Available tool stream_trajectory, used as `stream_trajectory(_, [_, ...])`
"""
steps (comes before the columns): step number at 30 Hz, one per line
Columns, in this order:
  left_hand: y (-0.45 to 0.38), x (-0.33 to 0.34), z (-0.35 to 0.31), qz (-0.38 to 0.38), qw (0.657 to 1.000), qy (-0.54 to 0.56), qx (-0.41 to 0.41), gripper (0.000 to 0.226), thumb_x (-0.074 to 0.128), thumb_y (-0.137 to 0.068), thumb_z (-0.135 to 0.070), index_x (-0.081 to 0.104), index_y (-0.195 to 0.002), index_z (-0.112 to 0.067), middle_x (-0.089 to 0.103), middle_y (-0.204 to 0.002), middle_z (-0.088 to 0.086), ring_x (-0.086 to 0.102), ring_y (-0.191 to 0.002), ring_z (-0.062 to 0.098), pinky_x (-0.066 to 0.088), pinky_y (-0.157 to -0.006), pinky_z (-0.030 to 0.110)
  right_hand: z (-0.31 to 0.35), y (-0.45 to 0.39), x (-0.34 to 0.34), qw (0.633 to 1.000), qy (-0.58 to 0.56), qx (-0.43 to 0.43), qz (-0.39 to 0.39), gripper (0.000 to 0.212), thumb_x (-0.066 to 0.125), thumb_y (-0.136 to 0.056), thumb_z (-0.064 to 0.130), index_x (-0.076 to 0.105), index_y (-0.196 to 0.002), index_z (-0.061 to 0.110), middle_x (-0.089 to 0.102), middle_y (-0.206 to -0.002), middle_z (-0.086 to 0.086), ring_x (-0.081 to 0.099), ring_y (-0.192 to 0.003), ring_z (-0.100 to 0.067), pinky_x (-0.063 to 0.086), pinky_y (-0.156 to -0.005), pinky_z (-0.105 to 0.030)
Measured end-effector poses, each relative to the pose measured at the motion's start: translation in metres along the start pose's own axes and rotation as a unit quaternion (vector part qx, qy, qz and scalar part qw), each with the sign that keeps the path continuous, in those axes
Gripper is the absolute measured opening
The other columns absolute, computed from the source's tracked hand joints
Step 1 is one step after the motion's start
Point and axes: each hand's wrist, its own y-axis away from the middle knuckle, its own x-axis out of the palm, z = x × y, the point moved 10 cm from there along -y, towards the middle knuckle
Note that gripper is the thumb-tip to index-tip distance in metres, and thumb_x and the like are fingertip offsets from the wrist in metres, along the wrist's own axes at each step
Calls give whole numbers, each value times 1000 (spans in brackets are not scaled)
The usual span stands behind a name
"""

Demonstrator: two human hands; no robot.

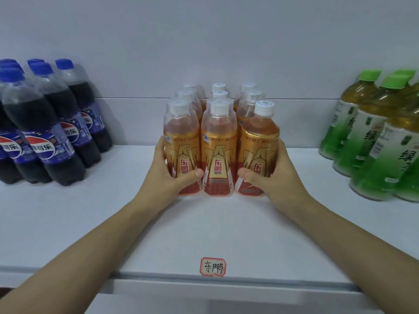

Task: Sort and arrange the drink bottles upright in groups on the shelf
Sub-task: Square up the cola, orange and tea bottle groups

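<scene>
**Squaring up the orange block**

We have the orange energy-drink bottles (218, 141) standing upright in a tight block of three columns at the middle of the white shelf (317, 223), back toward the wall. Our left hand (166, 175) wraps the front-left bottle (181, 150), thumb curled across its label and the other fingers round its far side, out of sight. Our right hand (269, 177) grips the front-right bottle (258, 150) the same way, thumb on the lower label. The front-middle bottle (218, 155) sits pressed between the two. We judge the squeeze from both sides is there to close gaps and line the front row up evenly.

A red-edged handwritten tag (213, 266) on the shelf's front lip sits straight below the block, which likely explains why this group is centred here.

Well apart to the left stand the dark cola bottles (52, 123) with blue caps, grouped closely; well apart to the right, the green tea bottles (371, 141) with green caps. Each kind keeps its own cluster, with bare shelf between them, so the sorting looks close to done.
</scene>
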Motion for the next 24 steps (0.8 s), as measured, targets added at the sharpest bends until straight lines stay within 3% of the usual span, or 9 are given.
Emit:
stream_trajectory(2, [0, -2, 2, 1, 1000, -21, 1, 80, 83, -79, -4, 38, -144, -17, 67, -122, -9, 69, -102, -3, 53, -76, 10, 4, -1, 1, 1000, 3, -4, -5, 93, 87, -69, 17, 37, -148, 21, 65, -126, 15, 64, -115, 1, 53, -85, -14])
stream_trajectory(6, [-2, -1, 11, 19, 998, -51, -13, 69, 84, -77, -26, 50, -136, -21, 72, -120, -9, 70, -109, 8, 58, -90, 29, 2, -2, 2, 1000, 26, -8, -3, 90, 87, -75, 14, 37, -149, 25, 66, -125, 18, 64, -115, 0, 55, -89, -18])
stream_trajectory(8, [-1, -1, 11, 22, 998, -55, -13, 67, 81, -77, -32, 51, -135, -23, 72, -118, -15, 69, -109, 6, 56, -87, 23, 0, -1, 3, 999, 33, -4, 1, 88, 87, -76, 14, 37, -148, 24, 66, -125, 18, 64, -116, -1, 55, -90, -19])
stream_trajectory(12, [-3, 3, 11, 29, 998, -50, -17, 54, 79, -86, -20, 52, -132, -25, 72, -111, -23, 68, -105, -2, 53, -76, 10, 1, 0, 1, 999, 42, -5, -2, 88, 84, -80, 9, 33, -151, 20, 63, -129, 14, 62, -116, 2, 52, -88, -13])
stream_trajectory(24, [2, 0, 11, 7, 999, -25, -28, 69, 88, -75, -15, 50, -133, -22, 71, -114, -11, 71, -98, 0, 56, -70, 13, -6, 4, -2, 998, 27, 48, -7, 81, 87, -72, 11, 44, -141, 17, 69, -122, 8, 68, -107, -1, 55, -82, -15])
